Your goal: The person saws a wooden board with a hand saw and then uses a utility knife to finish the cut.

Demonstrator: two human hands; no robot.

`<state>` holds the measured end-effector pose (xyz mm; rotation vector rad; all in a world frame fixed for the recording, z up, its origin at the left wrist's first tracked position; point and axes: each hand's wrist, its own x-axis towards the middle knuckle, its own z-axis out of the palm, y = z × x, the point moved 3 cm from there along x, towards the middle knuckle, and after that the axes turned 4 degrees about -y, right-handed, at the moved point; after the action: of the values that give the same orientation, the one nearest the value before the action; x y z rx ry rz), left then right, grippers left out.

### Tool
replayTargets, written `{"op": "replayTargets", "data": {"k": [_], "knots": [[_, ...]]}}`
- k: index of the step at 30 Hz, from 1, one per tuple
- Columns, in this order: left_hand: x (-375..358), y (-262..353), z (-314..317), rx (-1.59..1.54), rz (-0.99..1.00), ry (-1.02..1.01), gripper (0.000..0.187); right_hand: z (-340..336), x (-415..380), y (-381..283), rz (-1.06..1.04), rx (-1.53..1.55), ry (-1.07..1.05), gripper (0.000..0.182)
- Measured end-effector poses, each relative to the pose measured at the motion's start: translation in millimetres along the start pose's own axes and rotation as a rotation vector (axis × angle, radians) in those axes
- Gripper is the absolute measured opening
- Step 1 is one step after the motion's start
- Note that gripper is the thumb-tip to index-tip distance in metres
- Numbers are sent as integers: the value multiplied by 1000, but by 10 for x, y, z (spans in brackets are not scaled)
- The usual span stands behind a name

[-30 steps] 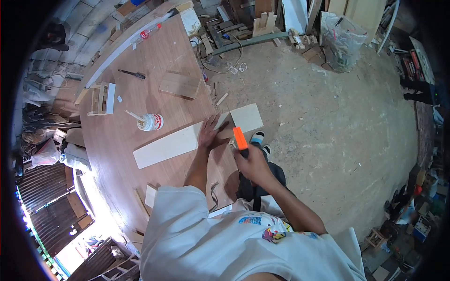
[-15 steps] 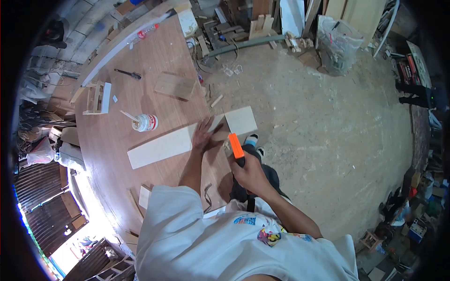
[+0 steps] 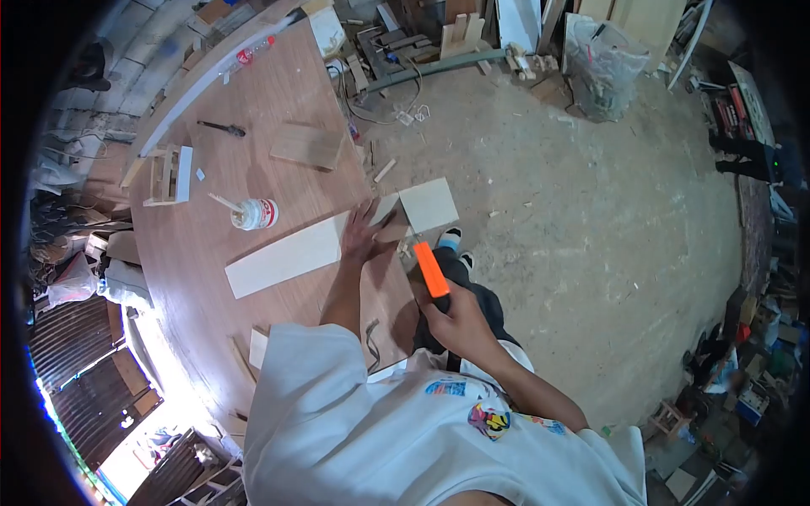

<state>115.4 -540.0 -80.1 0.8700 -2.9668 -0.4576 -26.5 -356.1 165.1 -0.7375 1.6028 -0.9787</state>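
A long pale wooden board (image 3: 287, 257) lies across the table edge, its end hanging out over the floor. My left hand (image 3: 359, 236) rests on it with fingers spread, pressing it near the edge. In my right hand (image 3: 462, 319) is a hand saw (image 3: 432, 270), gripped by its orange and black handle. The thin blade, seen almost edge-on, runs from the handle to a line across the board. Beyond that line is the overhanging end piece (image 3: 429, 205).
On the brown table (image 3: 194, 320) are a white glue tub (image 3: 255, 214) with a stick, a wooden block (image 3: 306, 146), a small wooden frame (image 3: 171, 175), a dark tool (image 3: 222, 129) and a plastic bottle (image 3: 256, 51). A plastic bag (image 3: 606, 67) stands on the floor.
My right hand has drawn the saw back toward my body, and more of the blade shows. My left hand stays on the board. The whole view has shifted slightly.
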Motion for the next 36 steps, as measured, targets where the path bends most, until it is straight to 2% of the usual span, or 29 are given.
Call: {"op": "replayTargets", "data": {"k": [2, 3, 6, 8, 10, 12, 13, 15, 18, 20, 22, 23, 24, 26, 28, 29, 31, 34, 36], "knots": [[87, -39, -30, -44, 35, 68, 73, 44, -13, 71, -66, 11, 47, 21], [96, -19, -63, -34, 14, 37, 71, 62, 3, 127, -125, 22, 90, 21], [108, 12, -115, -36, 20, 22, 71, 211, 563, 397, -86, -80, 85, 22], [123, 0, -92, -4, 11, 44, 72, 299, 763, 563, -169, -120, 122, 22], [97, -7, -93, 20, 2, 43, 72, 246, 710, 443, -230, -149, 158, 22], [58, 24, -131, -25, 32, 5, 71, 49, 385, 105, 204, -12, -28, 21], [25, 40, -141, -30, 27, -11, 71, 74, 242, 127, 219, -6, -34, 21], [51, 17, -106, -22, 38, 36, 70, 92, 7, 81, -68, 21, 62, 21], [44, -19, -27, -23, 61, 47, 80, 141, 135, 276, -152, -2, 102, 21], [9, -32, 1, -21, 49, 18, 80, 237, 505, 586, -125, -34, 103, 21], [89, 0, -63, -12, 38, 13, 80, 206, 662, 615, -121, -76, 105, 22], [72, 20, -83, -1, 38, 24, 72, 207, 654, 582, -97, -82, 99, 22], [49, 29, -94, 6, 38, 24, 65, 226, 598, 551, -63, -84, 94, 23], [55, 19, -128, 1, 45, 36, 66, 149, 295, 326, -108, -58, 108, 22], [32, 51, -133, -15, 62, 65, 68, 78, -13, 64, 11, 17, 38, 22], [62, 57, -124, -16, 64, 71, 68, 85, -27, 105, 7, 12, 40, 22], [43, 52, -95, 6, 51, 105, 70, 118, -11, 244, -166, 1, 114, 22], [49, 119, -177, 36, 23, 81, 68, 199, 603, 637, -88, -89, 73, 21], [70, 94, -173, 11, 20, 100, 69, 243, 802, 591, -134, -117, 93, 21]]}}
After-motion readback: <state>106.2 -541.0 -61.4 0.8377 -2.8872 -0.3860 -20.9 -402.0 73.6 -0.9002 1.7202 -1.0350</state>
